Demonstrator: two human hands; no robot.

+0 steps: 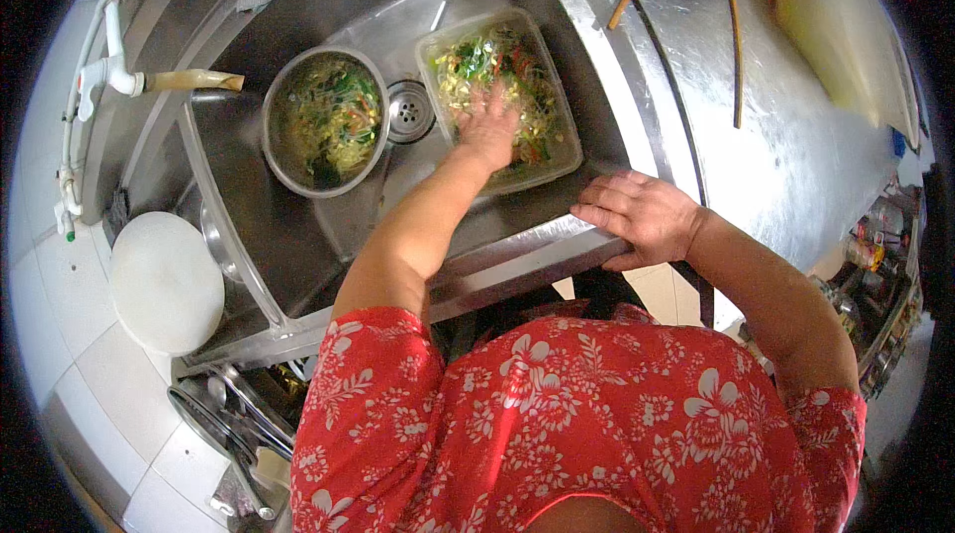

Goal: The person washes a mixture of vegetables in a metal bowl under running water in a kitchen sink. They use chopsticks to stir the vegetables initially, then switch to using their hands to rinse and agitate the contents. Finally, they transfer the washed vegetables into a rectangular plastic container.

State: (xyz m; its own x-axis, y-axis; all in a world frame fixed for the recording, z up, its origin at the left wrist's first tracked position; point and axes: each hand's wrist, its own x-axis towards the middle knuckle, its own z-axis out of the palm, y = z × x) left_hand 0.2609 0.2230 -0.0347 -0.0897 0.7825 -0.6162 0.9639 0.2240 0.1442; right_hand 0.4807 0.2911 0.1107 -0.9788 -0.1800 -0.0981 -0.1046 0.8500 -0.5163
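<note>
My left hand (489,123) lies on top of bean sprouts mixed with greens and red shreds (522,89), fingers apart. These fill a rectangular translucent plastic tub (522,182) in a stainless steel sink basin (470,227). My right hand (642,218) grips the sink's front rim (522,253), with the fingers over the edge and the thumb lower down. Left of the tub stands a round metal bowl (267,115) holding a similar mix (336,123), apparently in water. The drain strainer (409,112) shows between the two containers.
A white tap (116,74) with a tan tube reaches over the basin's left side. A round white board (168,283) leans at the left. Sticks (735,48) lie on the steel counter (694,48) at right, near a blurred pale object (843,41). Pans (213,421) sit below left.
</note>
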